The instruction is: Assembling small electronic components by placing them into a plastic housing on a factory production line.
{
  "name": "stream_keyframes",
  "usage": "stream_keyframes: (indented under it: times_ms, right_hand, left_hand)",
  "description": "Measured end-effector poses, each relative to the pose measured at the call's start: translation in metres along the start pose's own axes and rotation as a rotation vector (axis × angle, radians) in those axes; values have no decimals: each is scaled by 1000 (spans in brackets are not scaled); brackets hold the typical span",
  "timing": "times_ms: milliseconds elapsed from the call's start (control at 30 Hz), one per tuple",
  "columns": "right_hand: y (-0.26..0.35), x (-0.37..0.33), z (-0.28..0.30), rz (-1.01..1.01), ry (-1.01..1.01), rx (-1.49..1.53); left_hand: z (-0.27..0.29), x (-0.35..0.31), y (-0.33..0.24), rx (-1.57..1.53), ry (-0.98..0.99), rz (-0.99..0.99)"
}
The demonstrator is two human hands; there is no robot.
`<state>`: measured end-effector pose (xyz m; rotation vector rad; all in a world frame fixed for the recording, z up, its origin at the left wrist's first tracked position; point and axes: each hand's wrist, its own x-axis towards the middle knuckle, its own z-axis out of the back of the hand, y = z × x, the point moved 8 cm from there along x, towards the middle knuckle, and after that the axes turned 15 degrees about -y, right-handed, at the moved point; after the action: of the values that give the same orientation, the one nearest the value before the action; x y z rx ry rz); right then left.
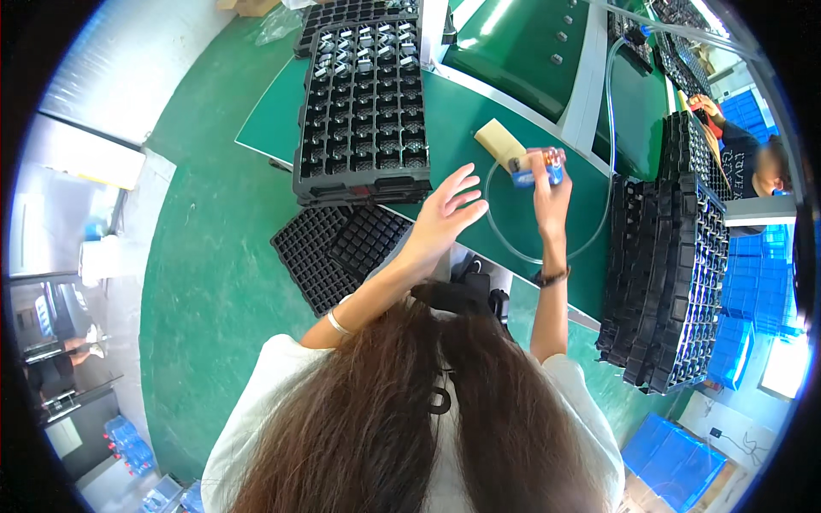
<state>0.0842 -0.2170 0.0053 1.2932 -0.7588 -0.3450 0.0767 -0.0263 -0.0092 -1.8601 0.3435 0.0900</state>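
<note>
My right hand (550, 198) is closed around a small blue part (552, 173) with reddish and silvery bits on top; its exact kind I cannot make out. Just left of that hand, a cream-coloured block (496, 137) lies on the green tabletop (457, 111). My left hand (446, 209) is raised with fingers apart and holds nothing. It hovers by the near right corner of a stack of black compartment trays (363, 128). Silvery metal parts (363, 47) stand in the far rows of the top tray.
A clear hose (609, 111) loops over the table around my right hand. Tall stacked black trays (663, 282) stand at the right. More black trays (321, 256) are below the table edge at left. Beyond lies a green conveyor belt (505, 51). Another person (757, 167) is at far right.
</note>
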Motion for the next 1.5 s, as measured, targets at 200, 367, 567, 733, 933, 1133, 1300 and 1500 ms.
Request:
stream_keyframes:
  times_ms: [200, 367, 567, 733, 933, 1133, 1300, 1500]
  right_hand:
    - [-43, 33, -5, 103, -29, -239]
    - [-30, 31, -34, 149, -17, -346]
    - [-23, 35, -16, 95, 0, -211]
    - [59, 19, 44, 174, -267, -52]
    - [280, -66, 72, 1057, -334, -198]
    - [368, -142, 69, 1316, -338, 94]
    - [373, -163, 87, 1358, -324, 19]
    - [375, -165, 95, 1258, -294, 138]
  left_hand:
    - [7, -1, -30, 6, 132, -74]
    - [31, 6, -51, 36, 40, -119]
    - [6, -7, -58, 39, 131, -141]
    - [6, -35, -151, 119, 83, -636]
    - [4, -111, -292, 210, -194, -1529]
    - [-6, -146, -319, -770, 184, -1497]
    - [-24, -151, -298, -763, 199, -1433]
    - [-35, -158, -298, -772, 235, -1427]
